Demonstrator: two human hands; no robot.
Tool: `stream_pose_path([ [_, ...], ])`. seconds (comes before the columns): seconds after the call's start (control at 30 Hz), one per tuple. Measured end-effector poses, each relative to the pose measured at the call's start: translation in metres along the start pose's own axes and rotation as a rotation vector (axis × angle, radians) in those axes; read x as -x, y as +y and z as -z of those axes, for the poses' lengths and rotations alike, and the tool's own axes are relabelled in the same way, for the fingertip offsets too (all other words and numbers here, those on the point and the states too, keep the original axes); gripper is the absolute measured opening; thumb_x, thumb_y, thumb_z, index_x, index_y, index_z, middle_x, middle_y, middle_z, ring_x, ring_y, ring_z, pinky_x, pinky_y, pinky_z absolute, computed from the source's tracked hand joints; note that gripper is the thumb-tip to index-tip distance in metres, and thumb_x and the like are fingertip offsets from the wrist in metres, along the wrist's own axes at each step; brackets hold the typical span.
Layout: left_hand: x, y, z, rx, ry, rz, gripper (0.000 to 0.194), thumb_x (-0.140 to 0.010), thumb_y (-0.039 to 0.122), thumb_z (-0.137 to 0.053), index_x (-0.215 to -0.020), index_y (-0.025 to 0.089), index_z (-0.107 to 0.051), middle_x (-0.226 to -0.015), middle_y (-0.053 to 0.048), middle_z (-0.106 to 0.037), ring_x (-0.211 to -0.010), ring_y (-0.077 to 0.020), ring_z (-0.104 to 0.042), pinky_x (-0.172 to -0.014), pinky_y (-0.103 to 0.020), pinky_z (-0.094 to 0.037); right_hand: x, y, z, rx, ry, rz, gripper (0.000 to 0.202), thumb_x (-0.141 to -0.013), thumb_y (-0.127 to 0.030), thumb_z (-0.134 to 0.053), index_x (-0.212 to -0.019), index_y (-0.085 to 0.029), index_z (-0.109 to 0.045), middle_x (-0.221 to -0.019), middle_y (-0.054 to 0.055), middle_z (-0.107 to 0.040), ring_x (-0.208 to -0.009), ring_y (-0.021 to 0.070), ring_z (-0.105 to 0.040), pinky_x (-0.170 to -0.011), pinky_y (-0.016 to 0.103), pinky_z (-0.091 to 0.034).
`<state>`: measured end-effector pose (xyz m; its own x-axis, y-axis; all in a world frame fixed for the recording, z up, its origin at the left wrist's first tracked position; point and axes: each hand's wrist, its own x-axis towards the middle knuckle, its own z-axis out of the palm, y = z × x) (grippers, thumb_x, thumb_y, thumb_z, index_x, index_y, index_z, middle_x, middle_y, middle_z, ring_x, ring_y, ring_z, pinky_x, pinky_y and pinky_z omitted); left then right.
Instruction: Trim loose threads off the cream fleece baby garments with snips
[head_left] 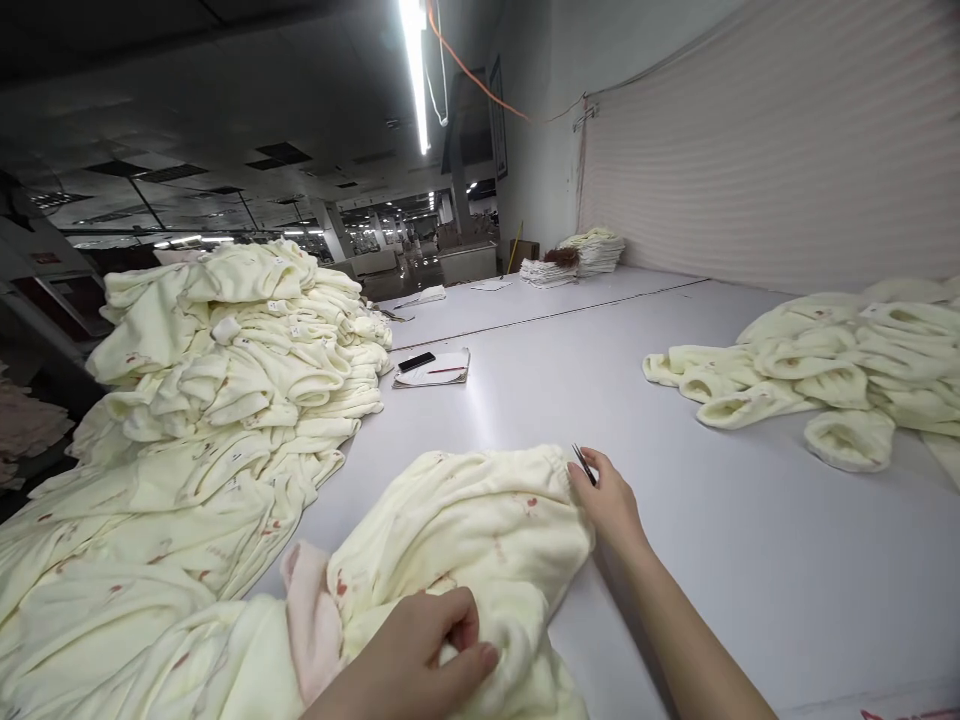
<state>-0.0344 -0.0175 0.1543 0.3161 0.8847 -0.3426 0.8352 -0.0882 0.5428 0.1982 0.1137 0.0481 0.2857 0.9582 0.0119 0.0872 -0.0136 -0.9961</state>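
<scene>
A cream fleece garment (pixel 465 530) with small red marks lies spread on the grey table (pixel 750 540) in front of me. My left hand (pixel 427 655) pinches a fold of its near part. My right hand (pixel 611 500) rests at the garment's far right edge and holds a small pair of metal snips (pixel 583 463), blades pointing up and away.
A tall heap of the same cream garments (pixel 232 360) fills the left side. Another pile (pixel 825 380) lies at the right by the wall. A phone (pixel 416 361) on a notebook (pixel 439 372) sits mid-table. Folded stacks (pixel 585 255) stand far back.
</scene>
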Motion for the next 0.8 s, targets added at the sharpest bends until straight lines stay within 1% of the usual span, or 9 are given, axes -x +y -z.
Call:
stream_pose_path([
  [0.07, -0.014, 0.001, -0.004, -0.159, 0.013, 0.004, 0.011, -0.082, 0.030, -0.048, -0.078, 0.021, -0.054, -0.074, 0.000, -0.061, -0.068, -0.0186, -0.056, -0.061, -0.029, -0.043, -0.019, 0.008, 0.003, -0.023, -0.049, -0.035, 0.037, -0.064, -0.042, -0.067, -0.092, -0.018, -0.065, -0.094, 0.010, -0.069, -0.094, 0.0288, -0.060, -0.078, 0.039, -0.048],
  [0.17, -0.036, 0.001, -0.015, -0.420, 0.228, -0.175, 0.018, -0.076, 0.012, -0.046, -0.089, 0.019, -0.057, -0.089, -0.008, -0.063, -0.083, -0.0253, -0.057, -0.075, -0.040, -0.045, -0.015, 0.013, -0.001, -0.102, -0.153, -0.051, 0.040, -0.065, -0.044, -0.068, -0.094, -0.016, -0.067, -0.079, 0.006, -0.071, -0.077, 0.0252, -0.066, -0.066, 0.035, -0.052],
  [0.23, -0.047, 0.004, -0.019, -0.381, 0.334, -0.428, 0.031, -0.078, 0.007, -0.043, -0.103, 0.018, -0.056, -0.108, -0.012, -0.058, -0.099, -0.0256, -0.055, -0.086, -0.041, -0.044, 0.007, 0.012, -0.007, -0.167, -0.192, -0.053, 0.049, -0.069, -0.049, -0.065, -0.104, -0.015, -0.064, -0.080, 0.005, -0.071, -0.076, 0.0245, -0.067, -0.064, 0.034, -0.053],
  [0.3, -0.054, 0.011, -0.019, -0.181, 0.334, -0.590, 0.037, -0.083, 0.010, -0.042, -0.118, 0.021, -0.049, -0.122, -0.012, -0.051, -0.109, -0.0215, -0.051, -0.091, -0.034, -0.044, 0.036, 0.008, -0.014, -0.275, -0.217, -0.061, 0.051, -0.073, -0.051, -0.064, -0.112, -0.018, -0.061, -0.093, 0.006, -0.072, -0.084, 0.0238, -0.068, -0.070, 0.033, -0.055],
  [0.4, -0.061, 0.021, -0.018, 0.015, 0.329, -0.450, 0.036, -0.086, 0.022, -0.048, -0.122, 0.024, -0.046, -0.121, -0.009, -0.051, -0.106, -0.0196, -0.053, -0.091, -0.031, -0.045, 0.077, 0.004, -0.025, -0.528, -0.288, -0.127, 0.044, -0.075, -0.046, -0.067, -0.114, -0.026, -0.060, -0.118, 0.006, -0.064, -0.105, 0.0235, -0.062, -0.087, 0.034, -0.051],
  [0.53, -0.069, 0.019, -0.023, -0.023, 0.307, -0.188, 0.020, -0.090, 0.032, -0.041, -0.102, 0.022, -0.054, -0.101, -0.005, -0.056, -0.088, -0.0180, -0.056, -0.080, -0.032, -0.046, 0.102, 0.004, -0.030, -0.489, -0.399, -0.113, 0.037, -0.080, -0.044, -0.063, -0.112, -0.025, -0.061, -0.118, 0.007, -0.064, -0.111, 0.0243, -0.058, -0.093, 0.035, -0.048],
  [0.67, -0.075, 0.010, -0.028, -0.179, 0.223, -0.120, 0.024, -0.091, 0.038, -0.039, -0.084, 0.020, -0.053, -0.093, -0.003, -0.055, -0.085, -0.0188, -0.054, -0.075, -0.032, -0.045, 0.085, 0.004, -0.010, -0.218, -0.303, 0.051, 0.031, -0.082, -0.043, -0.058, -0.105, -0.022, -0.060, -0.105, 0.008, -0.067, -0.100, 0.0246, -0.062, -0.086, 0.035, -0.049],
  [0.73, -0.077, 0.009, -0.029, -0.223, 0.221, -0.103, 0.022, -0.090, 0.039, -0.040, -0.084, 0.020, -0.052, -0.096, -0.003, -0.055, -0.087, -0.0193, -0.054, -0.074, -0.032, -0.044, 0.069, -0.001, 0.008, -0.018, -0.192, 0.154, 0.028, -0.082, -0.042, -0.055, -0.102, -0.023, -0.059, -0.099, 0.007, -0.066, -0.093, 0.0240, -0.062, -0.083, 0.035, -0.048],
  [0.8, -0.077, 0.010, -0.030, -0.251, 0.230, -0.101, 0.021, -0.090, 0.038, -0.040, -0.086, 0.021, -0.051, -0.098, -0.003, -0.055, -0.089, -0.0193, -0.054, -0.074, -0.031, -0.044, 0.054, -0.009, 0.025, 0.190, -0.188, 0.218, 0.026, -0.081, -0.042, -0.055, -0.099, -0.024, -0.059, -0.096, 0.006, -0.065, -0.089, 0.0235, -0.060, -0.079, 0.035, -0.048],
])
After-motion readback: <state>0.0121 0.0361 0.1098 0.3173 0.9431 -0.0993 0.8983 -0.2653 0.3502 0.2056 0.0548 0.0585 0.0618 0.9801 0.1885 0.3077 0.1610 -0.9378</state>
